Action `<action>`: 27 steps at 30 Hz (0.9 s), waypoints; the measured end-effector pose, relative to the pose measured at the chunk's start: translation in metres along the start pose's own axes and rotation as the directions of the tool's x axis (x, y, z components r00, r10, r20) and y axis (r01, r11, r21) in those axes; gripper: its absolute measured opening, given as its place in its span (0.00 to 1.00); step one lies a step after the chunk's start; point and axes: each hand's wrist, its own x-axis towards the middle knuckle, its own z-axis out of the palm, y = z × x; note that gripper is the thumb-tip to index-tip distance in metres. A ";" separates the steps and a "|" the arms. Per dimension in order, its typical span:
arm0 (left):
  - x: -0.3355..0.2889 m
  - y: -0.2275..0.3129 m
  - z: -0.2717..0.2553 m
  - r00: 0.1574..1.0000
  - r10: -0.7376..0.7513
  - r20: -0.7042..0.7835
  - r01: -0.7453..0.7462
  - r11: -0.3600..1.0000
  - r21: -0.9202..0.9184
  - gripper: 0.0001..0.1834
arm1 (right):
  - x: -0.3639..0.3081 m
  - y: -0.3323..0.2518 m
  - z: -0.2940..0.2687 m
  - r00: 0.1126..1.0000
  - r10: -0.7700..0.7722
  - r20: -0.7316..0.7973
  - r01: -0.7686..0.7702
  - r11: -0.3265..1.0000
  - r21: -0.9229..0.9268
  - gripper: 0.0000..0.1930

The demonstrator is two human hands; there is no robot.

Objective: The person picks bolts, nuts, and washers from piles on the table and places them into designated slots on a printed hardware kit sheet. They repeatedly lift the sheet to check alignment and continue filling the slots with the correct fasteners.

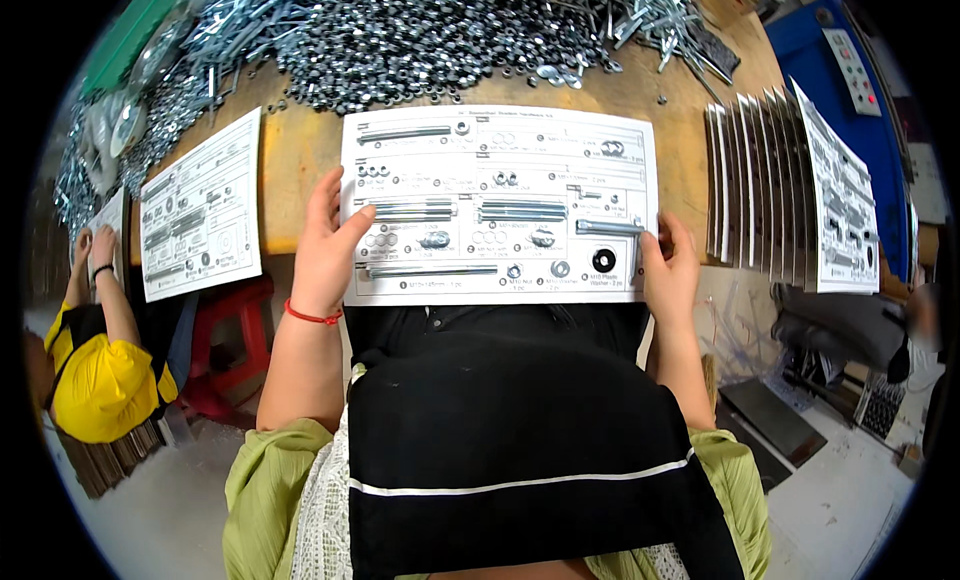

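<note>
I see the hardware card (460,255) at the near edge of the wooden table (683,130), its sides held by the half-curled left hand (333,240) and right hand (673,268). It looks light and stiff; these edges seem good for gripping.

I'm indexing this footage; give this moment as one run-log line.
hardware card: in both hands; left hand: left edge; right hand: right edge; beyond it: nut pile; to its left: second card
</note>
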 end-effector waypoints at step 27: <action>0.137 0.037 0.048 0.960 0.262 0.100 -0.194 0.366 0.910 0.12 | 0.169 -0.137 0.169 0.854 -0.354 0.381 0.466 0.847 -0.257 0.06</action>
